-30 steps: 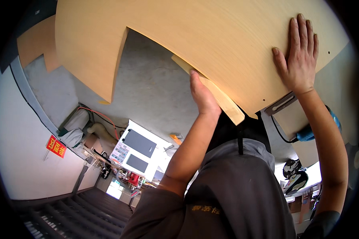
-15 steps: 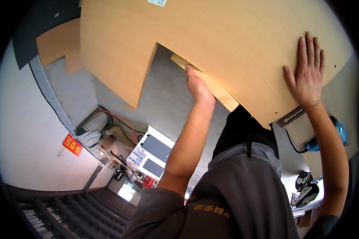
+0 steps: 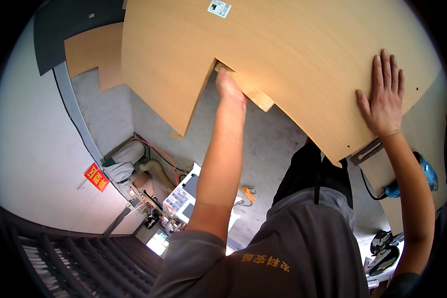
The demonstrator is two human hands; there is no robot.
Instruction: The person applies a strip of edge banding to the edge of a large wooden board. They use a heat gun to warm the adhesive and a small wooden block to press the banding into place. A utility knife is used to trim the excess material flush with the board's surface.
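A large wood-grain board (image 3: pixel 293 54) with an L-shaped notch cut in its near edge spans the upper view. Beneath that edge, by the notch's inner corner, my left hand (image 3: pixel 231 89) is closed round a pale wooden strip (image 3: pixel 256 94). The strip lies partly under the board, and most of the fingers are hidden. On the board's right part my right hand (image 3: pixel 385 107) rests flat, its fingers stretched out and the thumb spread. A small white label (image 3: pixel 219 8) is stuck on the board's top.
A blue-and-black power tool (image 3: pixel 424 171) with a cord lies right of my right forearm. A slotted metal bar (image 3: pixel 366 151) juts from under the board. Left are another brown notched panel (image 3: pixel 97 49), a red sign (image 3: pixel 96 177), hoses and a white control cabinet (image 3: pixel 179 201).
My left hand has pushed the wooden strip farther away along the notch edge, nearer its inner corner, and more of it is under the board. The right hand stays flat; the view has shifted slightly.
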